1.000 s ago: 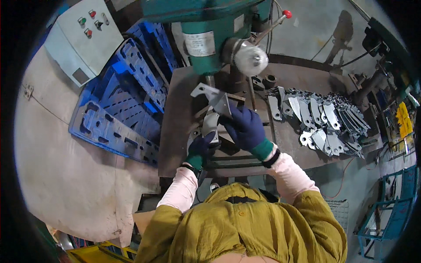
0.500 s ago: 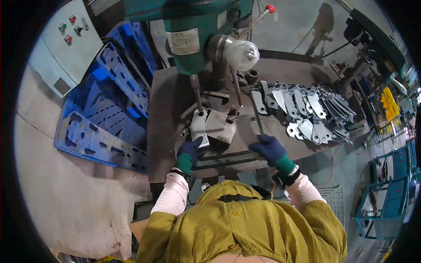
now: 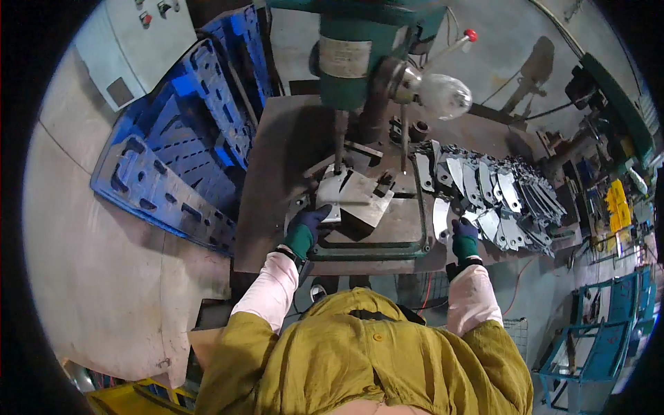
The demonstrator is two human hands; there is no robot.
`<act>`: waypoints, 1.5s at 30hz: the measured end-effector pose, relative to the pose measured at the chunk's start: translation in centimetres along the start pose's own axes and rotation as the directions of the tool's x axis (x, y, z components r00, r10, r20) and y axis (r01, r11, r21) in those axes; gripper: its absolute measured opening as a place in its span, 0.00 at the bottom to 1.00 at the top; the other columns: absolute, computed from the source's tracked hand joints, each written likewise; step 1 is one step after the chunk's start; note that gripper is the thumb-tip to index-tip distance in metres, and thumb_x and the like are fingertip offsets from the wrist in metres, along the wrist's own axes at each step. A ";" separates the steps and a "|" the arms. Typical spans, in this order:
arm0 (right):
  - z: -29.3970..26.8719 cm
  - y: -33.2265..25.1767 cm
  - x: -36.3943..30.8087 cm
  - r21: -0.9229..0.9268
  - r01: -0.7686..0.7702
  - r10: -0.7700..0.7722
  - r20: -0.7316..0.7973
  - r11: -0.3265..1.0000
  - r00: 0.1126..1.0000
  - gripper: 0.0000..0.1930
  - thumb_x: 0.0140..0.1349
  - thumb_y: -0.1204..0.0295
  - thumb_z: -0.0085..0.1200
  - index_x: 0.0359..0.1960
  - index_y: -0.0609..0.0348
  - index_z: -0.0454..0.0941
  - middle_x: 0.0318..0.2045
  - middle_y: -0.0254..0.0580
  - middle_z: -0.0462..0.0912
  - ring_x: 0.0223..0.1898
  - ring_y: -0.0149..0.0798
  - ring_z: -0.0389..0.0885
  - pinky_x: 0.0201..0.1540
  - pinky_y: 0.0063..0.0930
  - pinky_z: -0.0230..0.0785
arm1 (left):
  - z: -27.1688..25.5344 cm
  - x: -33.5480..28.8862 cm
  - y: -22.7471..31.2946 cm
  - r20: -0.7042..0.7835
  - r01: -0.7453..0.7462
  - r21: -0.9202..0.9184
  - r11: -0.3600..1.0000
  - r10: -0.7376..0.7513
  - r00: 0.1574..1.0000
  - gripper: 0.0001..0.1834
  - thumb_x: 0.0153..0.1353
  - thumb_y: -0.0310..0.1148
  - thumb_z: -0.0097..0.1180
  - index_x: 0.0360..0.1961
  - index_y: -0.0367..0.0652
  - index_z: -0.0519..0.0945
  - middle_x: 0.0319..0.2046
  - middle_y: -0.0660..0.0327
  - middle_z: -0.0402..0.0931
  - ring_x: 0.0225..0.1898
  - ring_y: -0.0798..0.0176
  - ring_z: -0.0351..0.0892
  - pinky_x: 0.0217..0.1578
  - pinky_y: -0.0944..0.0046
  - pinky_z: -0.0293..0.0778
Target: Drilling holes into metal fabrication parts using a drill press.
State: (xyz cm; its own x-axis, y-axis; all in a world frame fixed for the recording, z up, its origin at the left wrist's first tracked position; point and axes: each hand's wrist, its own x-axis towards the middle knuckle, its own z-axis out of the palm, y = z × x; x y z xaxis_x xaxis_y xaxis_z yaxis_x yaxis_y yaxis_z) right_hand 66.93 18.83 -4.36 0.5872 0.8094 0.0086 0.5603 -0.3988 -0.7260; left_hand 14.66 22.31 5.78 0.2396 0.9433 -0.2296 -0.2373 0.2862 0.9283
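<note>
My left hand (image 3: 306, 227), in a dark blue glove with a green cuff, grips the near end of a curved flat metal plate (image 3: 330, 196). The plate's far end lies beneath the drill press spindle (image 3: 339, 142), against a steel block fixture (image 3: 366, 198). My right hand (image 3: 465, 238), gloved alike, is over the table's near right part, its fingers slightly apart and nothing visible between them. Just left of it lies a single curved metal plate (image 3: 440, 220). A pile of similar plates (image 3: 508, 187) with holes spreads beyond it.
The green drill press head (image 3: 346, 62) overhangs the table, with a plastic-wrapped hub (image 3: 445, 95) and a red-knobbed lever (image 3: 470, 36). Blue plastic pallets (image 3: 166, 200) stand at left below a grey control box (image 3: 142, 45). Blue-green metal racks (image 3: 595, 332) are at right.
My right hand has moved right, from beside the fixture to the pile, and a plate now lies next to it. My left hand stays on its plate. The view has shifted.
</note>
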 end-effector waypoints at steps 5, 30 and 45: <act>-1.3 -19.3 -5.4 0.597 -0.229 -0.089 0.454 0.769 0.886 0.20 0.64 0.65 0.56 0.56 0.57 0.76 0.37 0.36 0.83 0.36 0.32 0.82 0.39 0.27 0.76 | -4.0 -2.0 0.3 -0.114 0.335 -0.255 0.907 -0.373 0.921 0.16 0.60 0.39 0.63 0.47 0.45 0.81 0.42 0.58 0.81 0.40 0.60 0.82 0.37 0.62 0.79; -12.9 -52.5 -23.1 0.279 0.687 -0.683 -0.129 0.671 0.719 0.26 0.65 0.67 0.44 0.63 0.65 0.67 0.57 0.49 0.75 0.54 0.42 0.76 0.53 0.32 0.71 | -4.2 15.0 31.3 0.514 -0.789 0.524 -0.321 0.858 -0.007 0.18 0.57 0.31 0.56 0.50 0.45 0.79 0.51 0.55 0.78 0.47 0.47 0.80 0.50 0.54 0.74; -12.5 -53.1 -21.1 0.208 0.664 -0.660 -0.096 0.718 0.745 0.28 0.65 0.59 0.44 0.61 0.66 0.70 0.58 0.53 0.74 0.59 0.48 0.72 0.62 0.42 0.61 | 2.3 16.6 36.2 0.670 -0.752 0.628 -0.203 0.633 0.389 0.14 0.58 0.36 0.52 0.43 0.48 0.83 0.42 0.51 0.81 0.44 0.43 0.81 0.45 0.50 0.77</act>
State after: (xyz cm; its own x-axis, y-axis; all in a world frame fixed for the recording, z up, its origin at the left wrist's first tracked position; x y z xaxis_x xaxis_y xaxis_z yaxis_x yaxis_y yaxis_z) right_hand 32.10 17.56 42.57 0.1232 0.8250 0.5516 0.6704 0.3406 -0.6592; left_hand 12.27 47.98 36.22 0.5737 0.4351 0.6939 0.4587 -0.8726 0.1680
